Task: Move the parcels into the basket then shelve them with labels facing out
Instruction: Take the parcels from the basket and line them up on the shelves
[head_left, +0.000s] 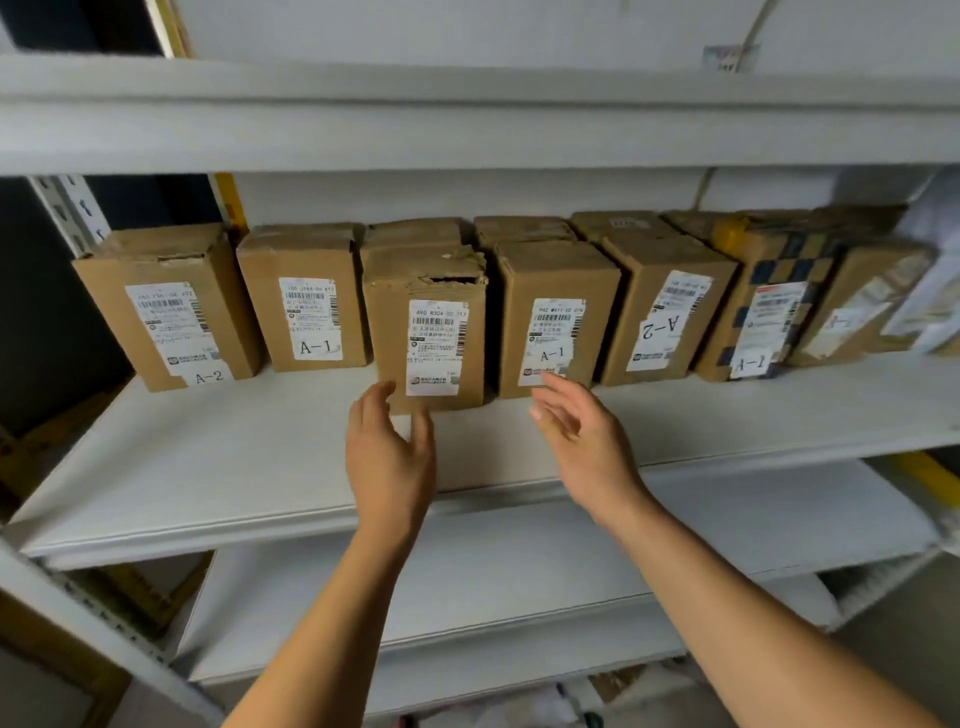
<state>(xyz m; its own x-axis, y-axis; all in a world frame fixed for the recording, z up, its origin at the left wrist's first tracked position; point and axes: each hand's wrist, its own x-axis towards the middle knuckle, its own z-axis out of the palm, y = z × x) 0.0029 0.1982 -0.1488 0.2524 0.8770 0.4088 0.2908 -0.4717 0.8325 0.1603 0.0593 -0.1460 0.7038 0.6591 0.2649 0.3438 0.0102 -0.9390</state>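
On a smooth white shelf (208, 467) of a pale metal rack, brown cardboard parcels (431, 332) stand upright in a row against the far wall, their white printed labels (435, 347) facing out, some flaps torn and crumpled. Just in front of the middle boxes, the left hand (389, 457) and right hand (587, 441) hover with fingers loosely spread, holding nothing. Farther right the row blurs, so a checkered box (779, 306) and pale wrapped packets are hard to make out.

place: likely parcel depot | white shelf (218, 467) | labelled parcels (431, 332)
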